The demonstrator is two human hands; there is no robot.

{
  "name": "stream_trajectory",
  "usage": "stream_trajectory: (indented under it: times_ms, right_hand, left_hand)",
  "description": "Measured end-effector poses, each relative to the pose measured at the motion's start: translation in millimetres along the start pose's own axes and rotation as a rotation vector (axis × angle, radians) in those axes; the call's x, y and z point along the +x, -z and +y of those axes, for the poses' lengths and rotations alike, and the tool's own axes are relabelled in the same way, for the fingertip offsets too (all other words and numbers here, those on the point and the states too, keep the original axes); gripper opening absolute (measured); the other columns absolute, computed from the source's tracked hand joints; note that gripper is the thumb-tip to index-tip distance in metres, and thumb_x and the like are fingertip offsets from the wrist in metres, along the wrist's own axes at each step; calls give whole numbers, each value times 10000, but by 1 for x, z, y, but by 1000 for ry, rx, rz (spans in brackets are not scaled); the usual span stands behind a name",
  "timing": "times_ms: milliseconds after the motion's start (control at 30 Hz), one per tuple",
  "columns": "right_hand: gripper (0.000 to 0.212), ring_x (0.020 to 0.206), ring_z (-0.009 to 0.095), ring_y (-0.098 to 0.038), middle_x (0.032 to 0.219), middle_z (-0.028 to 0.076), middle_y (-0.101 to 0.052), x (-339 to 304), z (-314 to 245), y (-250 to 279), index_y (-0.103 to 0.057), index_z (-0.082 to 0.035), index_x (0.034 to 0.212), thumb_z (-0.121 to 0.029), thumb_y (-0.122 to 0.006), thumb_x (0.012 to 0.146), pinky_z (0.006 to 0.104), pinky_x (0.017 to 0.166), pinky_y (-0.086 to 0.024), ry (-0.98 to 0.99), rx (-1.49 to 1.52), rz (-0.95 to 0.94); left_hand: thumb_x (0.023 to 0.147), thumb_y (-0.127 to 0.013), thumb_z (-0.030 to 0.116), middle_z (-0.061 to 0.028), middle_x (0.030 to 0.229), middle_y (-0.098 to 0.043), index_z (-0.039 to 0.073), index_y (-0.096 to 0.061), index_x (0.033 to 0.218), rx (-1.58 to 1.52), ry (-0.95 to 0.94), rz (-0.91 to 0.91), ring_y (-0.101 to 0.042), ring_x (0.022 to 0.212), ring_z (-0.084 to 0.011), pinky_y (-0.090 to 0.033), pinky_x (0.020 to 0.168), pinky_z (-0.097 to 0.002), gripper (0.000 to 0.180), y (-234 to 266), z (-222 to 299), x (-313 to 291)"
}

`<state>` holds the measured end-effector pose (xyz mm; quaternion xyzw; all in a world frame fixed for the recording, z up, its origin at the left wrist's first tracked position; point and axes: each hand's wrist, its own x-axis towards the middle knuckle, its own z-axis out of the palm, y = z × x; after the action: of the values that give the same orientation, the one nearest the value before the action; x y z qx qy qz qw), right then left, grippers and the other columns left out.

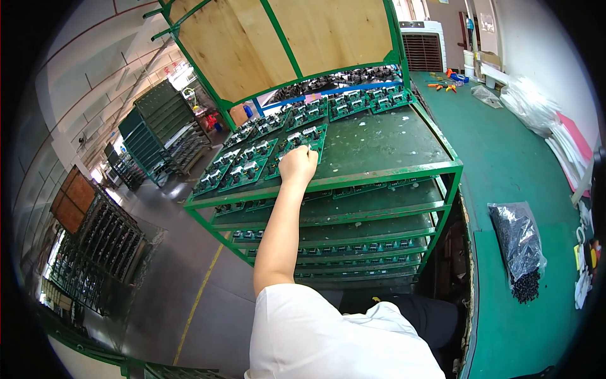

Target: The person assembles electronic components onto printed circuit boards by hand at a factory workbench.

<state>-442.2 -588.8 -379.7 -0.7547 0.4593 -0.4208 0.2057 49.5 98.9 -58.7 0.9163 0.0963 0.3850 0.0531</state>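
Note:
My left hand [298, 165] reaches forward over the top shelf of a green metal rack [385, 140]. Its fingers are curled closed at the near right part of a green circuit board [315, 135] that carries black and white components. My fingertips are partly hidden behind the hand. Left of it, similar boards [243, 172] lie side by side on the shelf. Another row of boards [349, 106] runs along the shelf's back. My right hand does not show.
Lower shelves [353, 246] hold more boards. To the right, a green-topped bench [505, 170] bears a plastic bag of small black parts [516, 243], pliers [442, 86] and clear bags [529, 101]. Other racks [101, 234] stand left across a grey floor with a yellow line [201, 297].

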Motion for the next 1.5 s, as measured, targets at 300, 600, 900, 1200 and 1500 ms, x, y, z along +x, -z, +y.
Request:
stream_trajectory:
  times_ms: [300, 600, 900, 1200, 1500]
  right_hand:
    - [246, 801, 309, -608, 891, 232, -654, -1, -10, 3, -639, 94, 920, -146, -619, 865, 378, 778, -499, -20, 8, -19]
    - [228, 791, 293, -608, 888, 222, -656, -1, 3, 1, -640, 88, 921, -134, -616, 877, 373, 770, -501, 4, -2, -5]
    - [241, 837, 318, -627, 936, 220, -666, -29, -38, 42, -662, 71, 944, -158, -648, 870, 386, 806, -507, -48, -113, 38]
    - [135, 822, 329, -629, 833, 138, -670, 9, -130, -3, -688, -63, 771, -182, -626, 754, 432, 756, -497, 9, -93, 86]
    - [151, 860, 303, -597, 871, 94, -621, -44, -120, 91, -605, -53, 828, -85, -658, 690, 428, 767, -465, 158, -319, 300]
  left_hand:
    - [823, -532, 311, -187, 662, -608, 45, -577, 654, -17, 1, 58, -600, 649, -395, -471, 587, -493, 319, -4, -2, 0]
    - [808, -506, 307, -188, 653, -611, 44, -586, 641, 7, 44, 75, -596, 624, -397, -481, 586, -484, 322, 4, -4, -5]
    - [803, -583, 531, -188, 757, -637, 66, -612, 726, 64, 256, 65, -613, 745, -419, -483, 666, -482, 473, 15, 60, -5]
    - [885, -633, 280, -164, 791, -556, 22, -590, 871, -659, -742, 148, -523, 672, -274, -464, 668, -371, 262, -42, 194, -112]
    - [770, -623, 18, -132, 780, -568, 3, -570, 790, -1357, -1603, -1037, -558, 716, -312, -456, 658, -367, 58, -42, 434, -330]
